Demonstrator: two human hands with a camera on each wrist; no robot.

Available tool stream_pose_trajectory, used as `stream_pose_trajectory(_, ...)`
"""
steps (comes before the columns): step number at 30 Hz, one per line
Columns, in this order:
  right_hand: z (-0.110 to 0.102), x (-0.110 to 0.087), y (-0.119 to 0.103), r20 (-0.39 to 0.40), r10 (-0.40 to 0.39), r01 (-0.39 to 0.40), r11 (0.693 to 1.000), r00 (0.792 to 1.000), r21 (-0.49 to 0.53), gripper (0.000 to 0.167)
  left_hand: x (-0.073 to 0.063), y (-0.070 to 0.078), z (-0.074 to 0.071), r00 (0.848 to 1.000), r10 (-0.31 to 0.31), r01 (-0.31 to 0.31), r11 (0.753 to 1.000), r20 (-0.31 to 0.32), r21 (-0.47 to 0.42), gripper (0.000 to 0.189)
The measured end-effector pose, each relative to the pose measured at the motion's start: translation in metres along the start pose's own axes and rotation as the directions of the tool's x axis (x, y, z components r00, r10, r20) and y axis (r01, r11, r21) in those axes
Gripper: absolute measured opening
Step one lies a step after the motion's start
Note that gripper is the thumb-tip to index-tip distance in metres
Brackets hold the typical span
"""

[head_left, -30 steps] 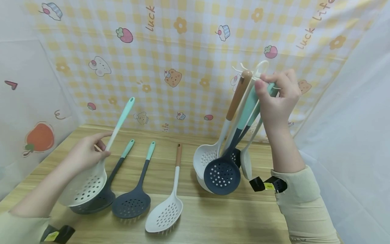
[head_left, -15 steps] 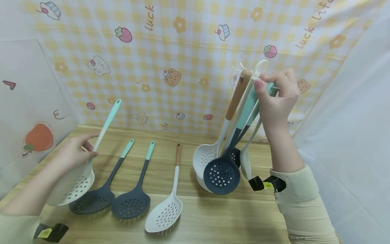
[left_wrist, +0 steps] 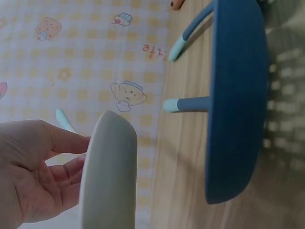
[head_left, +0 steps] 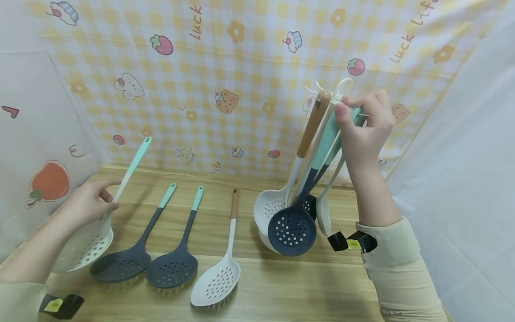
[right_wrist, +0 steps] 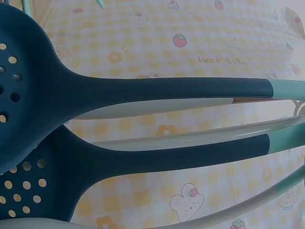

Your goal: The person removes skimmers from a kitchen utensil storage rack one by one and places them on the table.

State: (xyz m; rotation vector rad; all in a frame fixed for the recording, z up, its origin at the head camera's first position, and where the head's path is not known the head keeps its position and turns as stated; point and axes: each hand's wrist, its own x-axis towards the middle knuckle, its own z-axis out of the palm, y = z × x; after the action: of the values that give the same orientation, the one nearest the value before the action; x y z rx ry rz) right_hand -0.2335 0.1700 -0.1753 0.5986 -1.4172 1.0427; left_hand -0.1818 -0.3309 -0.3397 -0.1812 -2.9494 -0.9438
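My left hand [head_left: 90, 203] grips a white skimmer with a mint-tipped handle [head_left: 136, 163] at its neck. Its perforated bowl [head_left: 98, 243] hangs at the far left of the table, partly hidden by the hand; the left wrist view shows the bowl [left_wrist: 108, 176] edge-on. At the right, my right hand [head_left: 368, 123] pinches the top of a white utensil stand [head_left: 302, 182] with thumb and fingers. From the stand's hooks hang a brown-handled white skimmer [head_left: 310, 129], a dark skimmer [head_left: 292, 232] with a mint handle, another dark skimmer [right_wrist: 47, 181] behind it and a pale ladle [head_left: 323, 214].
On the wooden table [head_left: 289, 290] lie a dark skimmer [head_left: 120, 264], a dark slotted turner [head_left: 173, 269] and a white slotted spoon [head_left: 217, 282] with a brown handle tip. A yellow checked cloth [head_left: 257, 62] hangs behind, with white cloth [head_left: 454, 170] at the right.
My left hand has moved left and slightly down with its white skimmer, uncovering the dark skimmer on the table. The right hand stays at the stand's top.
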Motion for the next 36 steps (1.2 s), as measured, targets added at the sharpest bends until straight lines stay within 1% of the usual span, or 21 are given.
stream_pose_trajectory(10, 0.000, 0.000, 0.000, 0.000, 0.000, 0.000, 1.000, 1.000, -0.010, 0.079, 0.001, -0.015, 0.001, 1.000, -0.005, 0.006, 0.999, -0.012, 0.047, 0.062)
stream_pose_trajectory(18, 0.001, -0.001, 0.000, 0.002, -0.007, 0.007, 1.000, 1.000, -0.010, 0.079, 0.001, -0.027, 0.002, 0.999, -0.032, 0.032, 0.999, 0.019, 0.029, 0.063)
stream_pose_trajectory(21, 0.001, -0.001, 0.000, 0.003, -0.005, 0.005, 1.000, 1.000, -0.006, 0.079, 0.001, -0.031, 0.003, 0.999, -0.030, 0.028, 0.999, 0.028, 0.043, 0.063)
stream_pose_trajectory(27, 0.000, -0.001, -0.001, 0.004, 0.002, -0.002, 1.000, 1.000, 0.001, 0.080, -0.001, -0.036, 0.003, 0.997, -0.059, 0.054, 0.993, 0.046, 0.102, 0.063)
stream_pose_trajectory(30, 0.000, 0.000, -0.001, 0.004, 0.007, -0.007, 1.000, 1.000, 0.002, 0.080, -0.001, -0.039, 0.003, 0.997, -0.062, 0.055, 0.991, 0.048, 0.120, 0.063)
stream_pose_trajectory(36, 0.000, 0.000, -0.002, 0.004, 0.006, -0.006, 1.000, 1.000, -0.003, 0.080, -0.001, -0.045, 0.008, 0.997, -0.051, 0.043, 0.992, 0.061, 0.119, 0.059)
